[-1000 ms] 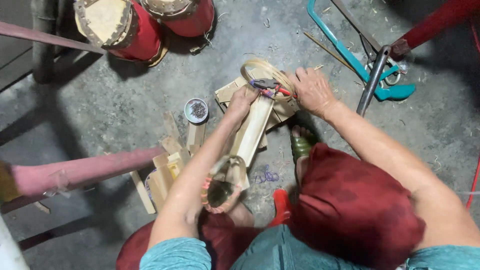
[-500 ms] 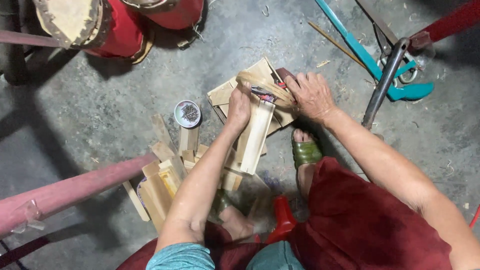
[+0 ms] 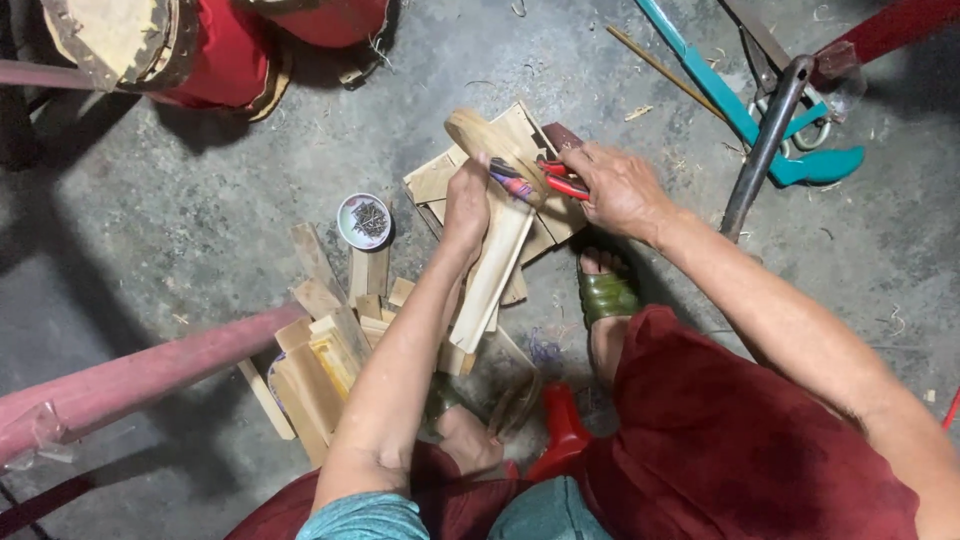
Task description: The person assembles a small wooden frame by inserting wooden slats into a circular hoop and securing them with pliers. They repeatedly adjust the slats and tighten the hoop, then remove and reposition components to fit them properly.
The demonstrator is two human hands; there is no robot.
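the right hand (image 3: 620, 190) covers most of the red-handled pliers (image 3: 560, 180), so their jaws cannot be made out. the left hand (image 3: 467, 200) hides the middle of the bamboo piece (image 3: 495, 265). the small tin's (image 3: 364, 220) contents are too small to tell. the red drum (image 3: 200, 50) at far left is cut off by the top edge.

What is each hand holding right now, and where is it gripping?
The left hand grips the pale wooden strip near its upper end. The right hand holds red-handled pliers by the handles.
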